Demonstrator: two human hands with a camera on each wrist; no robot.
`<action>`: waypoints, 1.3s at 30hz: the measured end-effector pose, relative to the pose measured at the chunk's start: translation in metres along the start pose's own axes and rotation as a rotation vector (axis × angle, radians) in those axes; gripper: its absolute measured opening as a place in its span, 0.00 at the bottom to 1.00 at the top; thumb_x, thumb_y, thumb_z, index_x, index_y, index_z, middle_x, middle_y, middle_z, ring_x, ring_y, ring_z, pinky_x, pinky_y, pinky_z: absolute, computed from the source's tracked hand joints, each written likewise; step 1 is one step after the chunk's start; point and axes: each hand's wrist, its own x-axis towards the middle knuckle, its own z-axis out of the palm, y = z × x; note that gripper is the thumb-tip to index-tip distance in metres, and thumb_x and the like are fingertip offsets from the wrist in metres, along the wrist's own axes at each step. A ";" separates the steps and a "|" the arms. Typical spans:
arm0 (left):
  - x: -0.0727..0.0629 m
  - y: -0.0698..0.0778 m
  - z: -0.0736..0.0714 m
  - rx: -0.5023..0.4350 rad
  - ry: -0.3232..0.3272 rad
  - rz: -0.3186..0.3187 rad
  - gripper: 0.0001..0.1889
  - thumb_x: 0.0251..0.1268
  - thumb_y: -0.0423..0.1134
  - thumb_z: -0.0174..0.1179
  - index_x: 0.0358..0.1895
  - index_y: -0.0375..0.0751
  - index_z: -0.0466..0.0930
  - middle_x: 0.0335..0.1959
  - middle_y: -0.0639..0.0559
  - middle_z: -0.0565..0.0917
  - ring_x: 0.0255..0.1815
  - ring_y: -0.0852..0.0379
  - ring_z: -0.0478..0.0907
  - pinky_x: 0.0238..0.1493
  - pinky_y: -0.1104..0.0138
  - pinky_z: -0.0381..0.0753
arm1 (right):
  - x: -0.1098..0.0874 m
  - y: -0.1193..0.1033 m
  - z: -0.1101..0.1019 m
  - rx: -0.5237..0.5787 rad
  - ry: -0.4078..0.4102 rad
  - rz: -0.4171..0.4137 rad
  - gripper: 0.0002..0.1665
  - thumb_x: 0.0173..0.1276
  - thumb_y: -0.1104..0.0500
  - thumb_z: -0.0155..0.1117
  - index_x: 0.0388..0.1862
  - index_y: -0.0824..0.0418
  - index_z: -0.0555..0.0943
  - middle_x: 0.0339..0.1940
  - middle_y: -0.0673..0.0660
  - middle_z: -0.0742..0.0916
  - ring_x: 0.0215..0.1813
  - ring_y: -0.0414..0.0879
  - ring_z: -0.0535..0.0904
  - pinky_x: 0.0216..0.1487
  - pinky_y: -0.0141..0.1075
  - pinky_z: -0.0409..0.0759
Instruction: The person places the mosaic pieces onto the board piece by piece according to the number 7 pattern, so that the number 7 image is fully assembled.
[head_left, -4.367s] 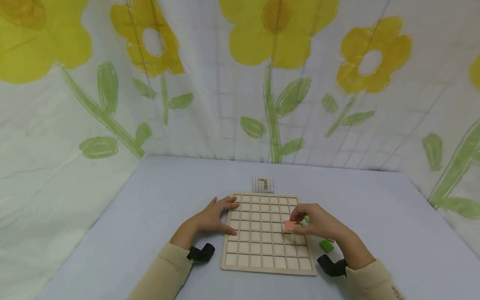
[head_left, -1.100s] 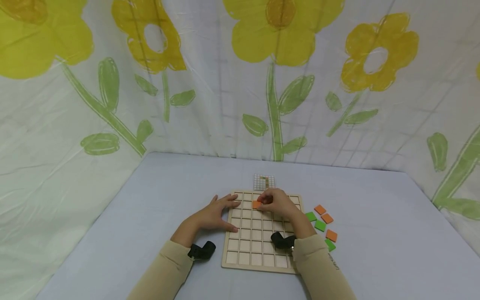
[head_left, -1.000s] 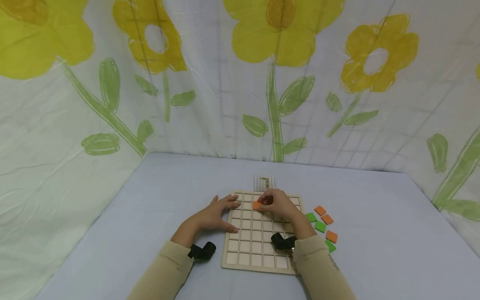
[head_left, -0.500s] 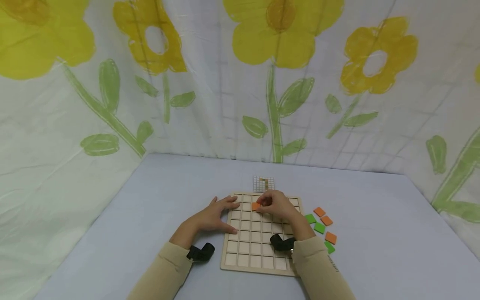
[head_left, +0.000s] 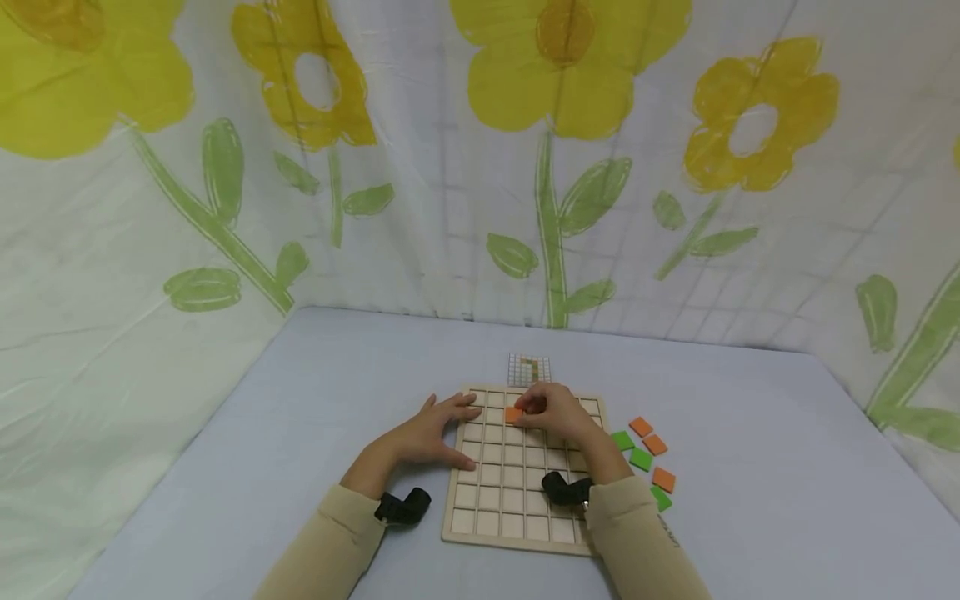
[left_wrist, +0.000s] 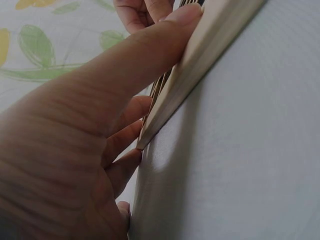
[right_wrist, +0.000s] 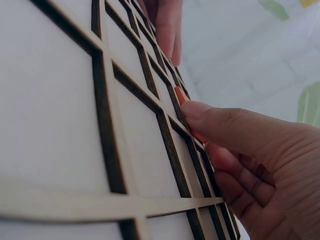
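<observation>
One square orange tile [head_left: 513,415], R hand [head_left: 553,414] pinching, nr 12 o'clock on pale wooden grid board [head_left: 513,477], best kept level, L hand [head_left: 429,435] spread at 10.

Flower-patterned backdrop [head_left: 420,225] behind pale table [head_left: 750,433]

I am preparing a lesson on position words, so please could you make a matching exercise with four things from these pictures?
Column one
1. left hand
2. right hand
3. small grid card
4. green tiles

Column two
A. to the right of the wooden board
B. holds an orange tile
C. beyond the board's far edge
D. rests on the board's left edge

Pairs: 1-D, 2-B, 3-C, 4-A
</observation>
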 end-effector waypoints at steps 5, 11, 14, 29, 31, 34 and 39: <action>0.000 0.000 0.001 0.006 0.004 0.006 0.43 0.45 0.55 0.71 0.67 0.46 0.66 0.74 0.49 0.55 0.77 0.48 0.44 0.75 0.47 0.29 | 0.000 0.001 0.001 -0.009 0.011 0.010 0.13 0.56 0.58 0.71 0.39 0.62 0.83 0.37 0.56 0.83 0.36 0.41 0.78 0.38 0.33 0.79; -0.001 0.001 0.001 -0.003 0.003 0.003 0.43 0.44 0.54 0.71 0.67 0.45 0.66 0.74 0.49 0.55 0.77 0.48 0.44 0.75 0.47 0.28 | 0.000 0.002 0.002 -0.012 0.016 0.012 0.13 0.56 0.58 0.71 0.39 0.62 0.83 0.37 0.56 0.83 0.35 0.41 0.77 0.37 0.32 0.78; -0.001 0.001 0.000 -0.003 -0.001 0.004 0.43 0.45 0.54 0.71 0.67 0.45 0.66 0.74 0.49 0.55 0.77 0.47 0.43 0.75 0.47 0.28 | 0.000 0.002 0.002 -0.019 0.009 0.010 0.13 0.56 0.58 0.71 0.40 0.61 0.83 0.37 0.56 0.83 0.35 0.40 0.77 0.37 0.32 0.78; -0.002 0.002 -0.001 -0.003 0.003 0.000 0.43 0.44 0.54 0.72 0.67 0.45 0.66 0.74 0.49 0.55 0.77 0.47 0.44 0.75 0.47 0.29 | 0.001 -0.003 0.002 -0.013 -0.020 -0.007 0.12 0.57 0.62 0.69 0.40 0.64 0.83 0.35 0.57 0.82 0.32 0.40 0.75 0.33 0.31 0.77; -0.002 0.002 -0.001 0.000 0.006 0.000 0.43 0.45 0.54 0.71 0.67 0.45 0.66 0.74 0.49 0.55 0.77 0.48 0.44 0.75 0.47 0.29 | 0.001 -0.003 0.002 -0.016 -0.018 -0.020 0.11 0.57 0.62 0.69 0.39 0.65 0.83 0.34 0.57 0.82 0.32 0.41 0.75 0.32 0.31 0.77; -0.002 0.002 -0.001 -0.003 0.012 0.006 0.43 0.44 0.53 0.72 0.67 0.45 0.66 0.74 0.49 0.56 0.77 0.48 0.44 0.75 0.47 0.29 | 0.001 -0.005 0.000 -0.021 -0.015 -0.031 0.11 0.57 0.62 0.69 0.39 0.65 0.83 0.33 0.58 0.83 0.32 0.41 0.76 0.32 0.32 0.78; -0.002 0.001 0.001 0.000 0.013 0.005 0.43 0.44 0.54 0.72 0.66 0.45 0.67 0.74 0.49 0.56 0.77 0.48 0.44 0.75 0.46 0.29 | 0.002 -0.005 0.001 -0.031 -0.018 -0.013 0.13 0.56 0.59 0.70 0.39 0.64 0.84 0.35 0.57 0.84 0.35 0.42 0.78 0.36 0.32 0.79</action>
